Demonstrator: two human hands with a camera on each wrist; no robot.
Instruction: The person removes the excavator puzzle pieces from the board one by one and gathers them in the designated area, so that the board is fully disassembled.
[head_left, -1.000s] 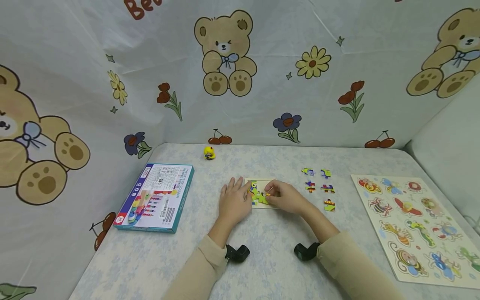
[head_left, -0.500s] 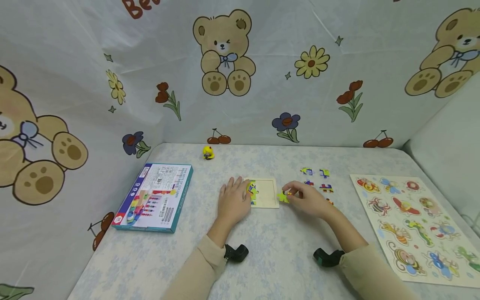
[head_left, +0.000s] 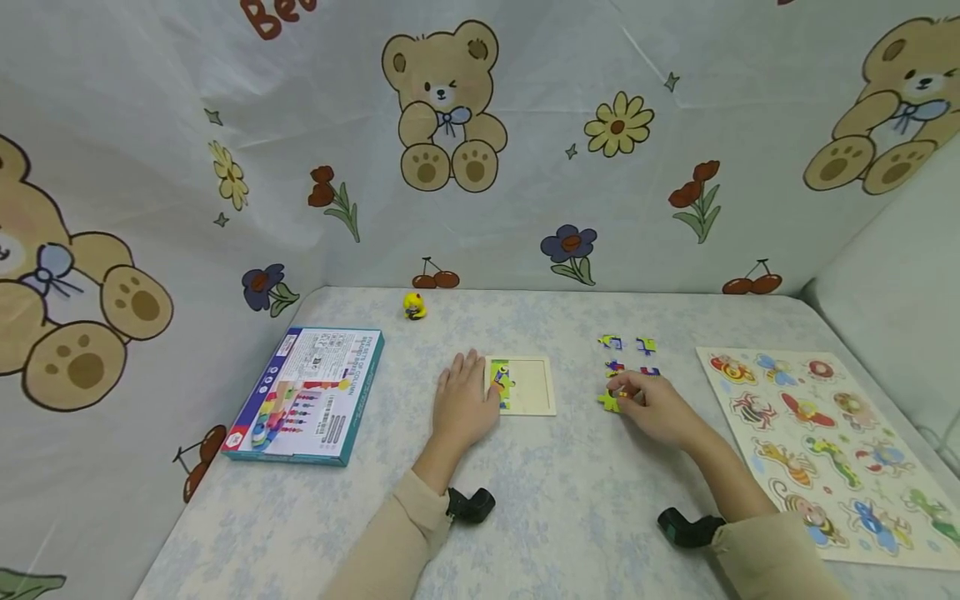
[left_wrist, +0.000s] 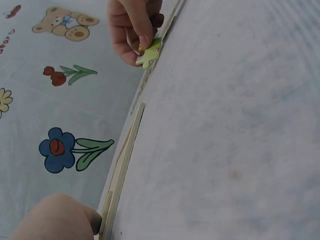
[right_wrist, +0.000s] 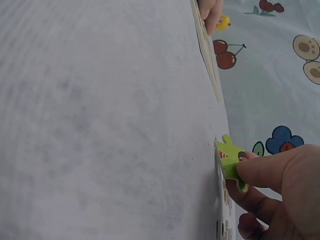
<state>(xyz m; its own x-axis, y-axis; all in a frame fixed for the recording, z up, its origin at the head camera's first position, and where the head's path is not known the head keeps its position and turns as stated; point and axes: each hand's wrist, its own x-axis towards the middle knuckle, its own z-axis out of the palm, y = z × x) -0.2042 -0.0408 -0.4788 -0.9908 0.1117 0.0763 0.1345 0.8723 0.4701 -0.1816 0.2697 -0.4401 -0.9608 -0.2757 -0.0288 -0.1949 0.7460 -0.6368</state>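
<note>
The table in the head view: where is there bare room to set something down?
Bare tabletop shows between the two sleeves, between the teal-edged box and left hand, and beyond the puzzle tray, right of the yellow toy duck. It is crowded by the right hand, which pinches a green jigsaw piece beside the loose pieces.

The worktop carries one box, one small yellow figurine, one puzzle tray, one board with twelve pictures and four visible loose puzzle pieces. There is one left hand and one right hand, whose fingers pinch one more piece, plus two black wrist cameras. The cloth shows three bears, two yellow flowers, two blue flowers, two tulip sprigs, three cherry pairs, four stars.
</note>
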